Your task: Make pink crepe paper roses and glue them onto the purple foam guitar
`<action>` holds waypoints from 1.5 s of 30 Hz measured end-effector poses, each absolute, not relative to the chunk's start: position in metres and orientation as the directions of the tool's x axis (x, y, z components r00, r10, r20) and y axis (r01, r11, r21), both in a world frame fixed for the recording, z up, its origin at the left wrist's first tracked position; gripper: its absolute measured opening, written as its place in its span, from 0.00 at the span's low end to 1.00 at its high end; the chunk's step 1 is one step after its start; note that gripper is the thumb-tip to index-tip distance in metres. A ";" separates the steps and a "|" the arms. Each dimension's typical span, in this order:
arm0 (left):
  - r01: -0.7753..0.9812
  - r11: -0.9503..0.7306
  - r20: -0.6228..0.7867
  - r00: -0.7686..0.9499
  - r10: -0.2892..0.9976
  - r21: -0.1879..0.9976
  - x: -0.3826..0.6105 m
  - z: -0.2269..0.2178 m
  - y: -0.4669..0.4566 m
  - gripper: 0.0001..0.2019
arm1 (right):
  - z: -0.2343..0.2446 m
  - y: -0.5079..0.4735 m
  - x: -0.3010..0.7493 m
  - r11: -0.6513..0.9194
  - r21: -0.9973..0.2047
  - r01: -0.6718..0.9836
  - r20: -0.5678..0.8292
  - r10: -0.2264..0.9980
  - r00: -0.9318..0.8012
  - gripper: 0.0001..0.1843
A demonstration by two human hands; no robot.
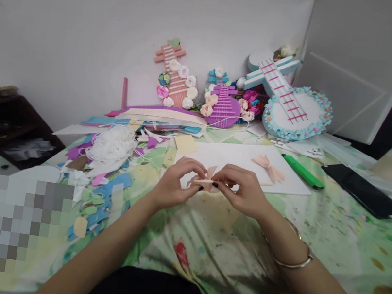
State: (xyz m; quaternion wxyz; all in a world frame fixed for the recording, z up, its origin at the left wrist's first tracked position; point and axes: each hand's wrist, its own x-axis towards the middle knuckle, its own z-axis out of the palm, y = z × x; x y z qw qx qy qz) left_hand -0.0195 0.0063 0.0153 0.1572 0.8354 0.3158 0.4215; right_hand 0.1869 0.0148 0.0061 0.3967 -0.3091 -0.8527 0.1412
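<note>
Both my hands meet in the middle, over the near edge of a white board [228, 152]. My left hand [178, 181] pinches one side of a pale peach crepe paper piece [210, 173] between thumb and fingers. The other side is pinched by my right hand [243, 188], its dark-nailed thumb close to the left thumb. Part of the paper is hidden behind my fingers. On the board to the right lies a second peach paper piece [269, 168], gathered at its middle like a bow.
A green cutter [303, 171] and a black phone [364, 191] lie to the right. Paper scraps [98, 211] and a heap of white string [112, 148] are on the left. Decorated paper instruments, including a blue-white one [297, 108], lean on the wall behind.
</note>
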 end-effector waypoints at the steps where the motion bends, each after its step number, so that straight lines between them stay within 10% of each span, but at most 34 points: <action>1: 0.393 -0.749 0.594 0.456 0.663 0.534 -0.019 0.014 0.007 0.04 | 0.005 0.016 0.187 0.762 -0.489 0.424 0.582 0.647 -0.492 0.05; 12: 0.266 -0.620 0.442 0.503 0.743 0.739 -0.025 -0.005 0.019 0.10 | 0.000 0.022 0.188 0.738 -0.513 0.439 0.540 0.675 -0.503 0.05; 45: 0.309 -0.511 0.355 0.440 0.825 0.802 -0.022 -0.009 0.020 0.06 | -0.009 0.026 0.182 0.724 -0.520 0.454 0.485 0.687 -0.541 0.02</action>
